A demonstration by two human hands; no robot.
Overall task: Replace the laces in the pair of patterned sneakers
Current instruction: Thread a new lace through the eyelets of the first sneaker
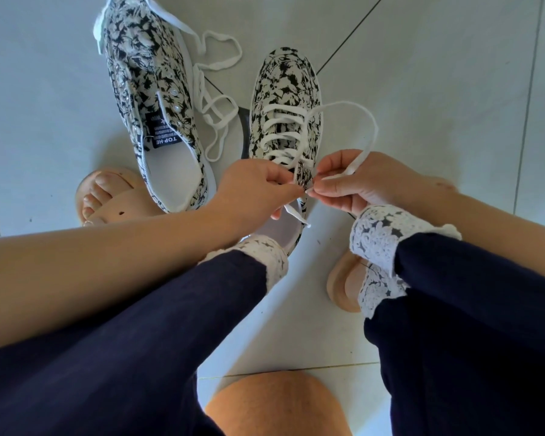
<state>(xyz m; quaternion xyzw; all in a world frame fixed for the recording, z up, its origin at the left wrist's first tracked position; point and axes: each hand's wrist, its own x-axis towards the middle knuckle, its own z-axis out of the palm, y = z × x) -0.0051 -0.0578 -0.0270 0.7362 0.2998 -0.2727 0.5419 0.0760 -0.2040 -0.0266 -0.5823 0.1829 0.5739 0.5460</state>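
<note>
At the bottom edge a bare knee (277, 404) is seen, and above it two legs in navy trousers (139, 341) with white lacework cuffs (378, 237). Two beige sandals are worn, one on the left (114, 199) and one on the right (343, 284), both set on the pale tiled floor (438, 73). Between the legs, two hands are brought together over the nearer sneaker (283, 86), which stands on the floor with its toe pointing away. The grip of the left hand (255, 187) is pinched narrow at the top eyelets of this sneaker; exactly what is held there cannot be told. The grip of the right hand (356, 184) is closed on the flat white lace (361, 158), which rises from the fingers in a wide loop back to the shoe. This lace is threaded in several rows across the tongue. To the left and farther off, the second sneaker (145, 73) lies unlaced, its metal eyelets bare. On its black tongue label (167, 140) "TOP-HE" can be read upside down; the smaller lines are illegible. Both sneakers are printed in a black-and-white floral pattern with white soles. A second white lace (198, 83) lies loosely coiled on the floor between the two shoes.
</note>
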